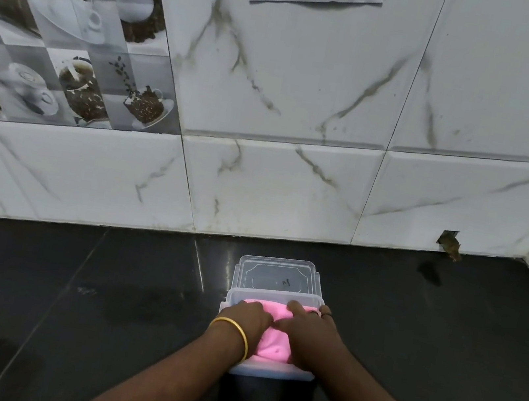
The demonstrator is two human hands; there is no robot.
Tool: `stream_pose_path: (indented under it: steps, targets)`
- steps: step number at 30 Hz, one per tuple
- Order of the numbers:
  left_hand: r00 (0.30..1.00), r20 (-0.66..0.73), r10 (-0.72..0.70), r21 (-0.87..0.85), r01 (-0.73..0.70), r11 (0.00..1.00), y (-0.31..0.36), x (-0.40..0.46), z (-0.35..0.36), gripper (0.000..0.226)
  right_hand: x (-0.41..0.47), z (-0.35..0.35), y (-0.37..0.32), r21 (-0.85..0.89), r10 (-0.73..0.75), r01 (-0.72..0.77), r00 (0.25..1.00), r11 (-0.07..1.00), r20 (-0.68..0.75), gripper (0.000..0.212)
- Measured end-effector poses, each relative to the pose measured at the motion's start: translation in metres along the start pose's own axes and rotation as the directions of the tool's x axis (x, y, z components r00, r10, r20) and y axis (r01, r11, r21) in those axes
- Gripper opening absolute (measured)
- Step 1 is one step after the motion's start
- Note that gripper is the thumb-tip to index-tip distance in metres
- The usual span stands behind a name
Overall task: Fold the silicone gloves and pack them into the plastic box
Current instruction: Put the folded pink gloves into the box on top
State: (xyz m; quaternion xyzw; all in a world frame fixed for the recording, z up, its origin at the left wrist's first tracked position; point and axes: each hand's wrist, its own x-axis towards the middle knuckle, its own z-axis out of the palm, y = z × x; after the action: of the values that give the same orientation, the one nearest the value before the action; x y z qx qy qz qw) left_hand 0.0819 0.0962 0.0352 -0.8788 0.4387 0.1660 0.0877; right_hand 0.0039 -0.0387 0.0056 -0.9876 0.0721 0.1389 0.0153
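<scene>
Head view: both hands flat on pink gloves, lengthwise in box.

Home kitchen; coffee-print tiles; dark counter

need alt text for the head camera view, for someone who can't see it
Two hands, left hand and right hand, press pink gloves down into a clear plastic box on a dark countertop. The box's clear lid lies just behind it, near a white marble-tiled wall.
</scene>
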Motion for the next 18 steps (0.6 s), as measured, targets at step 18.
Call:
stream_pose_path:
  steps: [18]
  targets:
    - [0.974, 0.200, -0.108, -0.067, 0.123, 0.990, 0.011, -0.003, -0.010, 0.035, 0.000, -0.005, -0.014, 0.014, 0.001, -0.001, 1.000, 1.000, 0.013, 0.047]
